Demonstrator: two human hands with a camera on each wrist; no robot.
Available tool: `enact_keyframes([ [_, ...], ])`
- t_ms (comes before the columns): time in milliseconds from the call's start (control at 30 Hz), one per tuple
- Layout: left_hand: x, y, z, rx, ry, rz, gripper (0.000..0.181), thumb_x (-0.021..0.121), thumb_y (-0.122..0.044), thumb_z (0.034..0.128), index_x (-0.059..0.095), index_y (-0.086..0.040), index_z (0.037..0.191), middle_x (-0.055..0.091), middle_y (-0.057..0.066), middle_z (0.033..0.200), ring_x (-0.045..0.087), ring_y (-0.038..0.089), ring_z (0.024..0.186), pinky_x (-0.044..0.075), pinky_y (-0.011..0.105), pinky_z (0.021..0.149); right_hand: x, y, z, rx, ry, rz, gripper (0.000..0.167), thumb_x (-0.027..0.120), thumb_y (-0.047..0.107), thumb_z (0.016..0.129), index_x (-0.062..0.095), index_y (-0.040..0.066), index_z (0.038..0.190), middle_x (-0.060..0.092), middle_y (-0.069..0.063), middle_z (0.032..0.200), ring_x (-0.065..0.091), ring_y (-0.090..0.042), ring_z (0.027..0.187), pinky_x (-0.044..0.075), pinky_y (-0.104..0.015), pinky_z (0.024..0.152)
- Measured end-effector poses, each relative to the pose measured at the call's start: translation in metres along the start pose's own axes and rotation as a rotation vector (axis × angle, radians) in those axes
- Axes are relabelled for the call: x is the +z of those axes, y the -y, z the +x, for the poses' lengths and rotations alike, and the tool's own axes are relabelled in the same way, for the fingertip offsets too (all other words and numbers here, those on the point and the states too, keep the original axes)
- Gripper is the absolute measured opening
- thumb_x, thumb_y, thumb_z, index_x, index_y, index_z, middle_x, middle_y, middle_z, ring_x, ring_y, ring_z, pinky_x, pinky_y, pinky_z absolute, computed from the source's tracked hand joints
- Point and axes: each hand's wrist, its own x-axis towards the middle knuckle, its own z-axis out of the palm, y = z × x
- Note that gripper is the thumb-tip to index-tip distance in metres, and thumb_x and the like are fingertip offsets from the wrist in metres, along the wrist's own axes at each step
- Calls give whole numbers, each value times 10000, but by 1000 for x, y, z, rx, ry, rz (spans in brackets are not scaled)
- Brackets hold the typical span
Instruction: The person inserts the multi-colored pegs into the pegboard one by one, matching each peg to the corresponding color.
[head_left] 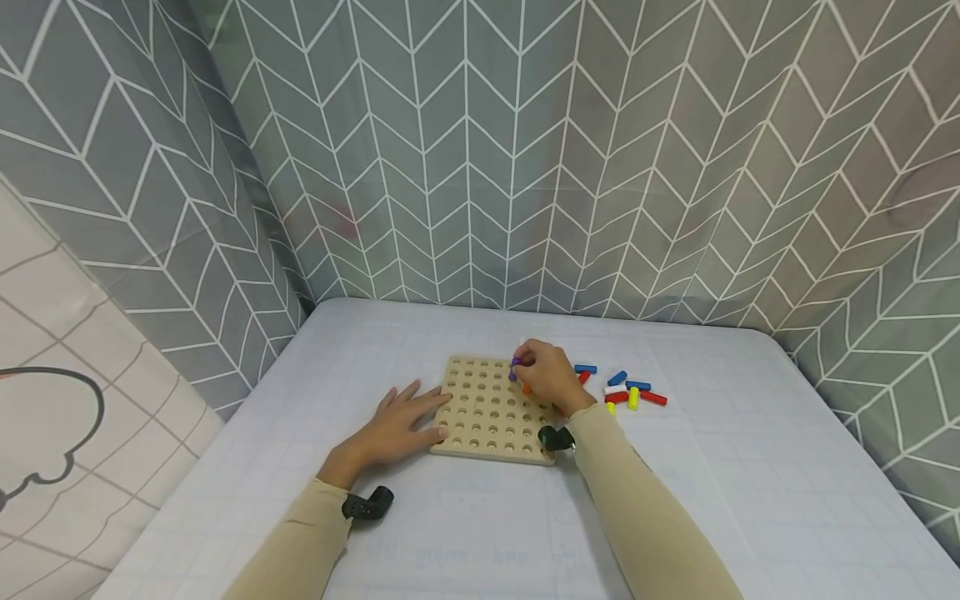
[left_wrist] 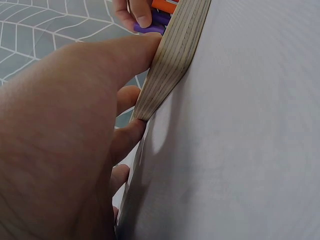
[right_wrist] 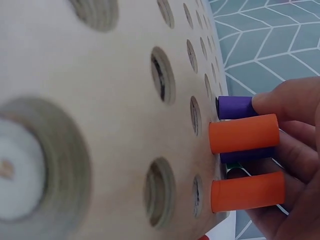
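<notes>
A wooden pegboard (head_left: 480, 410) with rows of round holes lies on the table. My right hand (head_left: 549, 373) is over its far right part, pinching a purple peg (right_wrist: 236, 107) between thumb and finger at the board's surface. Two orange pegs (right_wrist: 245, 134) stand upright in holes nearby, and another purple peg (right_wrist: 248, 154) shows partly behind them. The fingers hide the rest of that corner. My left hand (head_left: 401, 425) rests at the board's left side with fingers spread. In the left wrist view its thumb touches the layered edge of the board (left_wrist: 172, 60).
Loose pegs lie scattered right of the board, among them a blue peg (head_left: 617, 378), a red peg (head_left: 654, 398) and a yellow peg (head_left: 633, 398). A patterned grey curtain (head_left: 510, 167) hangs behind the table (head_left: 465, 517), which has a white cover.
</notes>
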Motion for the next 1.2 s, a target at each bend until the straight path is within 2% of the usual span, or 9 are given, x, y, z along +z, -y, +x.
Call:
enact_keyframes([
  [300, 0, -1, 0, -2, 3, -7, 659, 539, -590, 961, 451, -267, 1528, 329, 0, 1611, 109, 354, 1522, -24, 588, 1198, 0, 2, -2, 3, 5, -13, 114, 667, 73, 926, 667, 78, 1040, 691, -11, 922, 618, -189, 868, 533, -358, 822],
  [467, 0, -1, 0, -5, 0, -7, 662, 538, -600, 958, 454, -270, 1526, 333, -2, 1609, 112, 349, 1522, -19, 592, 1198, 1, 1, -4, 8, -8, 13, 103, 688, 98, 934, 679, 86, 1035, 699, -21, 951, 631, -198, 910, 545, -370, 864],
  [600, 1, 0, 0, -4, -5, -4, 671, 530, -620, 953, 456, -277, 1524, 339, -7, 1606, 115, 347, 1522, -17, 592, 1198, 0, 0, -8, 15, -59, 52, 86, 694, 131, 945, 693, 99, 1025, 713, -26, 976, 643, -197, 916, 551, -367, 851],
  [833, -1, -2, -1, -1, -7, -7, 658, 537, -590, 963, 453, -261, 1527, 337, 4, 1607, 116, 359, 1520, -20, 597, 1196, -5, -6, -16, -26, -271, 176, 92, 665, 167, 960, 709, 95, 996, 714, -42, 962, 661, -195, 897, 553, -380, 825],
  [933, -1, -2, -1, -6, -7, -8, 658, 537, -590, 961, 453, -266, 1527, 338, 3, 1607, 114, 356, 1521, -23, 590, 1197, -9, -10, -22, -12, -328, 191, 118, 667, 193, 969, 709, 92, 1012, 713, -50, 970, 663, -206, 905, 557, -386, 817],
  [1067, 1, -1, 0, -8, -3, -7, 665, 525, -608, 958, 452, -272, 1527, 338, 3, 1608, 110, 355, 1522, -24, 590, 1198, -16, -15, -30, 31, -352, 220, 167, 675, 224, 974, 705, 80, 1052, 723, -57, 979, 677, -207, 913, 543, -384, 806],
  [1200, 2, 0, 0, -8, -2, 1, 668, 517, -618, 959, 448, -278, 1529, 331, -5, 1611, 106, 347, 1524, -22, 587, 1199, -22, -20, -37, 80, -318, 250, 227, 657, 221, 988, 681, 44, 1129, 722, -68, 980, 677, -211, 928, 535, -379, 821],
])
